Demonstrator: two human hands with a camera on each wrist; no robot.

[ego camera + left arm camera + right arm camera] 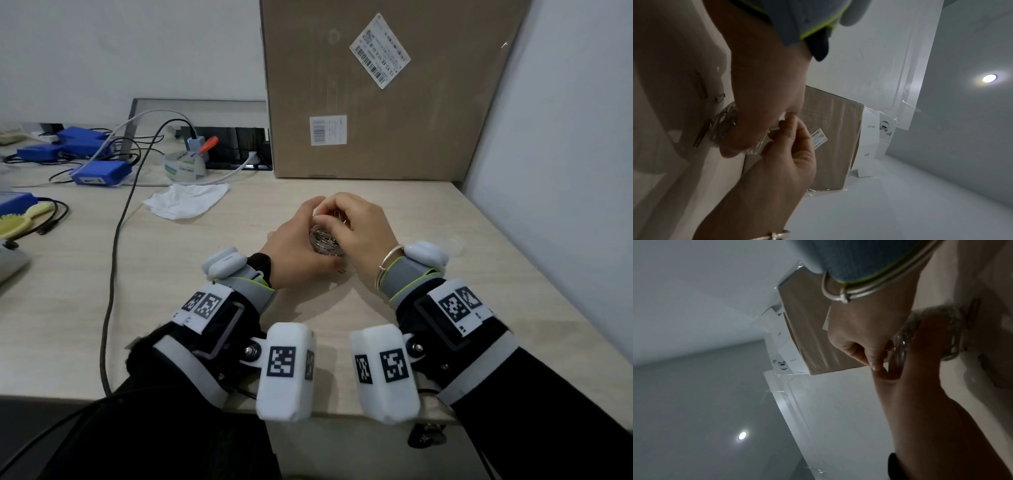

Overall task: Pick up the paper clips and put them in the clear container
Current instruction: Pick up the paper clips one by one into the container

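Observation:
A small clear container packed with silver paper clips stands on the wooden desk. My left hand grips it from the left side, fingers wrapped round its wall. Directly over its mouth, my right hand curls its fingers and pinches a paper clip. In the left wrist view the container shows beside the palm, and the right hand's fingertips pinch metal at its rim. A few loose paper clips lie on the desk beside it. The right wrist view shows the container behind both hands.
A large cardboard box stands against the wall behind the hands. A clear lid lies to the right of my right wrist. To the left are a crumpled white tissue, a tape roll, cables and blue devices.

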